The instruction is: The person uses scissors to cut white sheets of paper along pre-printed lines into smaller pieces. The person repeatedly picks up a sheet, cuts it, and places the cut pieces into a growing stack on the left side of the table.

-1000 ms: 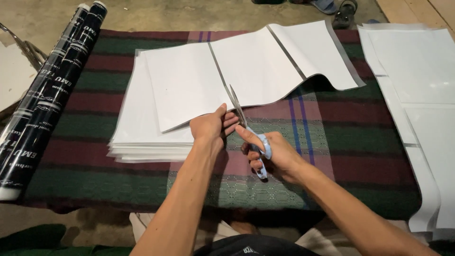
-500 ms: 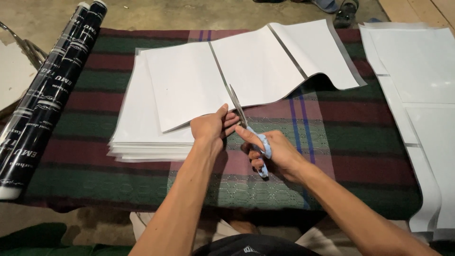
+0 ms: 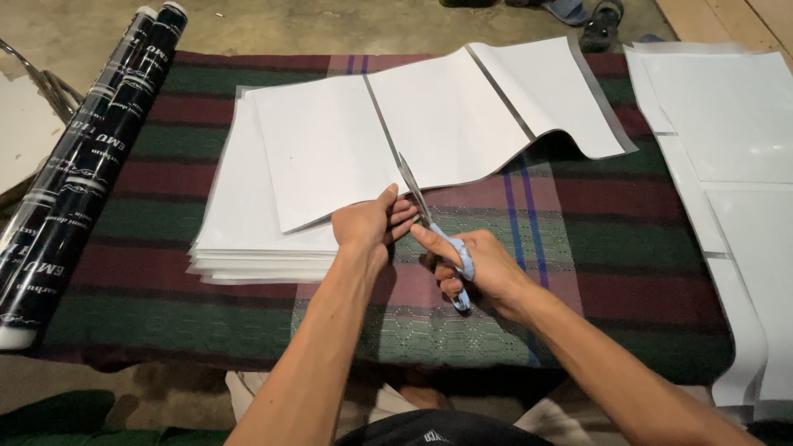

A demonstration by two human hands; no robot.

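Note:
A long white sheet (image 3: 450, 116) with grey crease lines lies over a striped cloth (image 3: 595, 248). My left hand (image 3: 370, 225) pinches the sheet's near edge, just left of one crease. My right hand (image 3: 477, 268) grips blue-handled scissors (image 3: 436, 231); their blades point away from me and sit at the sheet's near edge on that crease. Under the sheet's left part is a stack of cut white sheets (image 3: 248, 239).
Two black printed rolls (image 3: 78, 177) lie along the cloth's left edge. More white sheets (image 3: 731, 157) lie at the right. Sandals (image 3: 586, 16) rest on the floor beyond the cloth. My knees are below the near edge.
Almost nothing differs; the scissors and both hands stay at the sheet's near edge, with the view shifted only slightly.

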